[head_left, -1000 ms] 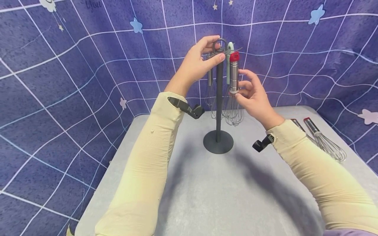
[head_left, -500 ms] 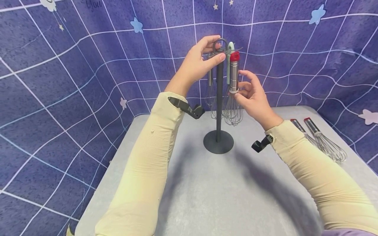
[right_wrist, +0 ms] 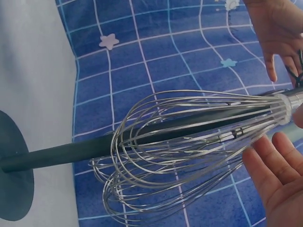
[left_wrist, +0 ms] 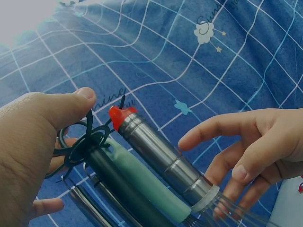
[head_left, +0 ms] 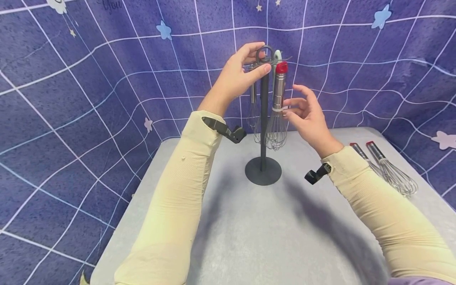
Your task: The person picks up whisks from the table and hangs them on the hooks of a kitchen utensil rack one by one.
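A dark upright stand [head_left: 264, 118] with a ring and hooks on top bears several whisks. My left hand [head_left: 238, 75] holds the stand's top, thumb in front and fingers behind the ring. A steel-handled whisk [head_left: 279, 92] with a red end cap hangs from a hook on the right, slightly tilted. Beside its lower handle is my right hand [head_left: 308, 114], fingers loosely bent and holding nothing; in the left wrist view its fingertips are close to the handle. Behind hangs a whisk with a pale green handle [left_wrist: 147, 182]. Smaller steel whisks [left_wrist: 85, 203] hang on the left side.
Two more red-capped whisks lie on the grey table [head_left: 231, 237] at the right; the nearer-edge one [head_left: 390, 168] shows whole, the other [head_left: 365, 156] is partly hidden. The stand's round base [head_left: 263, 171] rests on the table. A blue patterned cloth [head_left: 124, 79] rises behind.
My right fingers have come away from the red-capped whisk, and its wire end has swung left toward the pole. The left hand has stayed on the stand's top.
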The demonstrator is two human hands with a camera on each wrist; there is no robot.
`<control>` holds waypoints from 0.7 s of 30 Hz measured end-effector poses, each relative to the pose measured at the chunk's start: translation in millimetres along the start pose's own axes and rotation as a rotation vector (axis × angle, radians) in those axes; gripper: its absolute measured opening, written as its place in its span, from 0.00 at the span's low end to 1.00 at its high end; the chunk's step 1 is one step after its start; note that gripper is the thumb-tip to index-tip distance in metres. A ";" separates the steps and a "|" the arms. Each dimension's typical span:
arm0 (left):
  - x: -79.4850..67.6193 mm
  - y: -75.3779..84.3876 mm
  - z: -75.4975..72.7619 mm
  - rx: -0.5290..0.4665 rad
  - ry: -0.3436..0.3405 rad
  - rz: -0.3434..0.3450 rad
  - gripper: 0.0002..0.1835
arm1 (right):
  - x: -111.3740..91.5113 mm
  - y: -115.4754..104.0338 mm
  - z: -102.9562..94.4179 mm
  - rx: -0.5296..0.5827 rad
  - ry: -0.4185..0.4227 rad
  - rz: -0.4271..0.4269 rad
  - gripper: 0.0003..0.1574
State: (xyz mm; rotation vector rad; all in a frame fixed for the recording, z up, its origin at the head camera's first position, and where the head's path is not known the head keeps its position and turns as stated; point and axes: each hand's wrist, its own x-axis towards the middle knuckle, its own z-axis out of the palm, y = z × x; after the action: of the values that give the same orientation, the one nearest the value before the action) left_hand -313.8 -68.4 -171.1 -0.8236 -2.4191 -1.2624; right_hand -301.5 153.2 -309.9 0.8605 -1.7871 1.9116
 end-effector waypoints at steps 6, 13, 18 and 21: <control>1.0 -0.3 0.3 0.007 -0.002 0.000 0.36 | -4.4 3.7 -7.3 0.059 0.014 -0.024 0.40; -0.3 -0.1 0.1 0.005 -0.005 -0.001 0.36 | -14.7 7.0 -17.2 0.108 0.042 -0.028 0.39; -0.2 1.0 -0.1 -0.011 -0.009 -0.012 0.35 | -24.4 11.3 -32.7 0.149 0.086 -0.028 0.38; -0.4 1.3 -0.3 -0.003 -0.005 -0.011 0.35 | -31.4 13.4 -44.6 0.145 0.109 -0.013 0.38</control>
State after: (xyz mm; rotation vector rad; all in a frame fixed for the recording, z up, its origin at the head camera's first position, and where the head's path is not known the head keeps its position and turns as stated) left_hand -312.7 -68.2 -170.3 -0.8161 -2.4292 -1.2696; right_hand -294.8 199.6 -340.8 0.7968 -1.5921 2.0587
